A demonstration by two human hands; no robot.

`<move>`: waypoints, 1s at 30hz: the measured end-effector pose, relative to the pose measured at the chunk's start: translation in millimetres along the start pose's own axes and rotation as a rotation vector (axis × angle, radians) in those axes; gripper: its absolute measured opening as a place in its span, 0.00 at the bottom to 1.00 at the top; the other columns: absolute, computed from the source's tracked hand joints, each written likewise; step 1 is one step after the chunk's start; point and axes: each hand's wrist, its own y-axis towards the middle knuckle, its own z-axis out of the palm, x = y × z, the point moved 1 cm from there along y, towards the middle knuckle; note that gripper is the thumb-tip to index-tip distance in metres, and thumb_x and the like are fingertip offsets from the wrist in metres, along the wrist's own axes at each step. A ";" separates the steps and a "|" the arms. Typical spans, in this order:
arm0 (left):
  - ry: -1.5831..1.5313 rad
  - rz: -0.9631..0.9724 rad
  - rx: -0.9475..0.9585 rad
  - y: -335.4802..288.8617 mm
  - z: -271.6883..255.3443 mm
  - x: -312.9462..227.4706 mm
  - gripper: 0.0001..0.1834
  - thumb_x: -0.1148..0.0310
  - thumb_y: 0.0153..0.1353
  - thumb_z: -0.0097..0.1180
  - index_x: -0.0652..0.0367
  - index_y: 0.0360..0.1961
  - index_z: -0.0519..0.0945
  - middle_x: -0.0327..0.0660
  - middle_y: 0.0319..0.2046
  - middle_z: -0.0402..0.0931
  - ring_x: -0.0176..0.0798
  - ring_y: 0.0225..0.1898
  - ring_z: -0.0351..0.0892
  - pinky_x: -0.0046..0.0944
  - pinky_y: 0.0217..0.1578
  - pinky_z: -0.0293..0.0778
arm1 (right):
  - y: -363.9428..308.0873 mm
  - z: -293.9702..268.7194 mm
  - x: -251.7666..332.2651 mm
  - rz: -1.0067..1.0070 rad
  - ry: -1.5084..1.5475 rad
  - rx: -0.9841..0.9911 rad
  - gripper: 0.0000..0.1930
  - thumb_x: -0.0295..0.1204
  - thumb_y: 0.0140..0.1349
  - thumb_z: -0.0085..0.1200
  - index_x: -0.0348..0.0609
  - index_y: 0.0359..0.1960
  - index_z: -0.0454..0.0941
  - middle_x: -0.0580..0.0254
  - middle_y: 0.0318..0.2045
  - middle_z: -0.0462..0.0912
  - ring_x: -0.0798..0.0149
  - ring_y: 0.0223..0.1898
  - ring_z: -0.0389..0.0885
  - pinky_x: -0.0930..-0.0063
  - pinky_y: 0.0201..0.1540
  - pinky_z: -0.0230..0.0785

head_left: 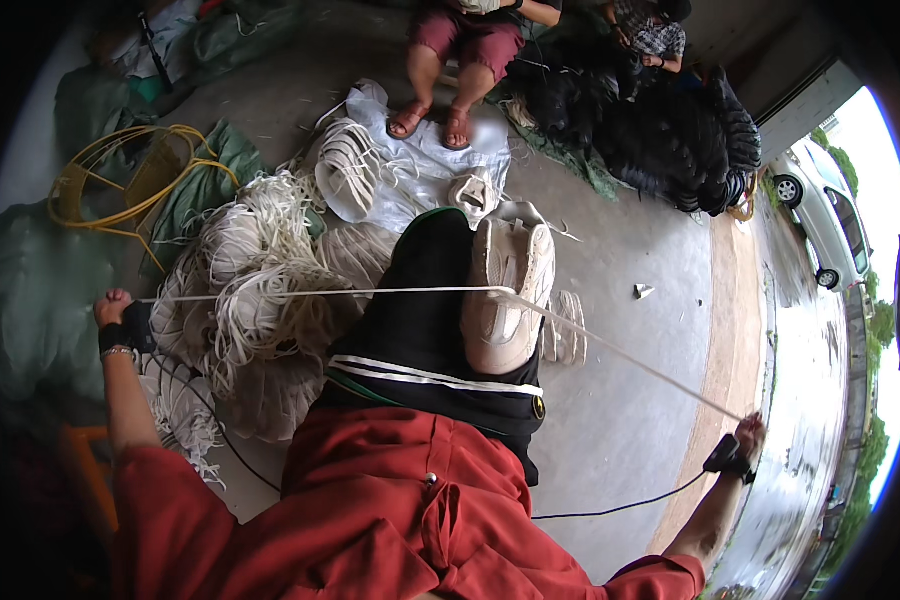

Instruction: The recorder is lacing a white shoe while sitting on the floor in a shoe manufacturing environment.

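Note:
A beige-white sneaker [495,335] rests on my lap, on the dark cloth [400,330] with white stripes that covers my legs. A white shoelace [390,291] runs from the sneaker out to both sides and is pulled taut. At the far left, my left hand [116,307] is closed around one end of it. My right hand [751,436], stretched out low on the right, grips the other end. The fingertips of both hands are small in view. Each wrist wears a black strap with a cable.
Piled white shoe uppers with loose laces [260,260] lie at my left, near a yellow round frame [135,190]. Ahead, a seated person's sandals [407,120] stand on plastic sheeting [380,115]. Black bundles [660,135] are heaped at the far right. A car [820,215] is parked outside.

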 end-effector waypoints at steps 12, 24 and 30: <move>0.934 0.320 0.429 -111.7 33.8 207.9 0.09 0.78 0.43 0.52 0.56 0.28 0.75 0.39 0.20 0.71 0.37 0.27 0.72 0.36 0.32 0.71 | -97.1 -232.9 -120.8 -0.087 -0.388 -0.002 0.24 0.07 0.26 0.43 0.45 0.29 0.63 0.71 0.21 0.62 0.75 0.20 0.59 0.86 0.21 0.55; 0.897 0.171 1.295 -429.8 311.9 343.7 0.04 0.77 0.51 0.53 0.65 0.24 0.78 0.37 0.15 0.74 0.24 0.16 0.70 0.25 0.16 0.65 | -237.4 -263.1 -149.8 0.077 -0.700 -0.562 0.06 0.21 0.53 0.45 0.43 0.32 0.73 0.70 0.24 0.71 0.75 0.22 0.65 0.86 0.24 0.57; 0.848 0.252 1.334 -427.8 308.4 357.8 0.05 0.74 0.51 0.56 0.66 0.23 0.78 0.36 0.17 0.75 0.23 0.18 0.70 0.27 0.20 0.67 | -244.7 -179.0 -184.9 0.564 0.137 -0.573 0.08 0.32 0.63 0.43 0.47 0.33 0.76 0.70 0.19 0.77 0.73 0.15 0.66 0.82 0.18 0.59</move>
